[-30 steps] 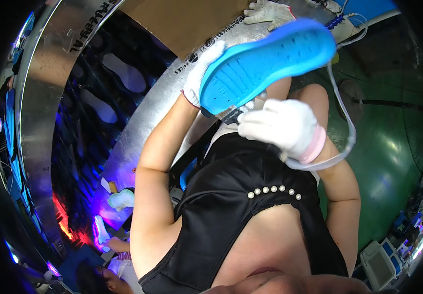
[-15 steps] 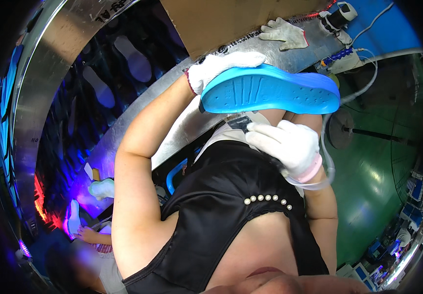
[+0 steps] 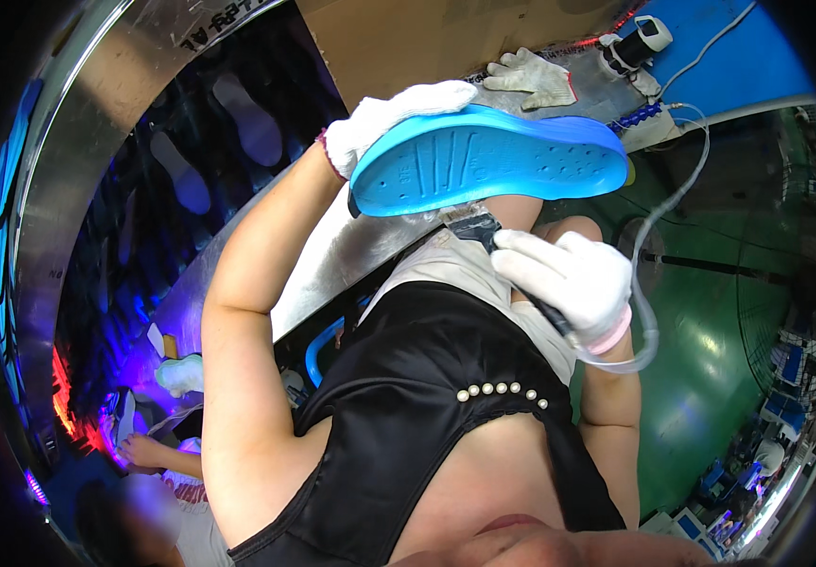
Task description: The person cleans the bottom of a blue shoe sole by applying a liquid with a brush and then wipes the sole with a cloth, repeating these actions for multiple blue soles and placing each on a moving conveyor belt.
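Note:
My left hand (image 3: 380, 123), in a white knit glove, grips a bright blue shoe sole (image 3: 493, 165) by its far left edge. The sole is tilted up, with its grooved, dotted face toward me. Below it, my gloved right hand (image 3: 573, 279) is closed around a flat, dark-handled brush (image 3: 472, 225). The brush's tip is close to the sole's near edge; whether they touch, I cannot tell. From the brush handle a clear hose (image 3: 649, 326) curves up past my right wrist.
A loose white glove (image 3: 531, 80) lies on the metal bench beside a cardboard sheet (image 3: 436, 38). Beyond it stands a black-and-white device (image 3: 640, 42). Pale insoles (image 3: 247, 118) rest on the dark conveyor at left. Another person's hand (image 3: 143, 450) is at lower left.
The view has shifted a little, and the sole appears farther left. My right hand and the brush have moved rightward along the sole's near edge. Both grips stay the same.

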The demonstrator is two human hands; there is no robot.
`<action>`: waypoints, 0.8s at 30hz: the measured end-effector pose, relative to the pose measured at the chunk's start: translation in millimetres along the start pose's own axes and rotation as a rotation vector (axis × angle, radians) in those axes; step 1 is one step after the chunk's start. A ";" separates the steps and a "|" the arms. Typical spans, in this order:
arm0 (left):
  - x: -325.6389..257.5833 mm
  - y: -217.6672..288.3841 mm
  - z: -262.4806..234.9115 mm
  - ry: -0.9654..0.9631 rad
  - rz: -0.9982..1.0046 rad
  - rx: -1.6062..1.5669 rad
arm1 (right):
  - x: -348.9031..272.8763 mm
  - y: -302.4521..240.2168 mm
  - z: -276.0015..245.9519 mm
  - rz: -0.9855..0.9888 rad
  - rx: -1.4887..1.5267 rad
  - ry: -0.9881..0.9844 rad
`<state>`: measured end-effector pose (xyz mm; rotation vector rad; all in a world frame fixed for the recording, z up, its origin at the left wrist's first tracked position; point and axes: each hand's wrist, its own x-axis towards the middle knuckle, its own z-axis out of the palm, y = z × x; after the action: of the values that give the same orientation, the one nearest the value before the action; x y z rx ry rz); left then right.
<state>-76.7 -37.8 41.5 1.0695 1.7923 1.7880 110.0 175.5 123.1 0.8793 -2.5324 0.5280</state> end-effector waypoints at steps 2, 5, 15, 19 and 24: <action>-1.0 0.4 -3.6 0.001 -0.037 -0.063 | -5.1 15.3 -3.7 0.030 0.043 0.078; -0.9 -4.3 -13.5 0.013 -0.082 -0.088 | -2.2 19.9 -8.2 0.001 -0.031 0.060; -2.7 27.5 24.3 -0.045 -0.453 -1.066 | 3.9 14.9 -8.7 0.148 0.310 0.167; -2.7 22.6 79.3 -0.138 -0.233 -1.531 | 15.2 22.7 29.7 0.480 0.401 0.561; -6.4 26.4 84.3 0.214 -0.199 -1.579 | 19.2 19.0 54.7 0.120 -0.156 0.599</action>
<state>-4.2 10.9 56.3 0.0223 0.1159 2.3129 70.2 154.1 82.1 0.4278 -2.0453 0.5257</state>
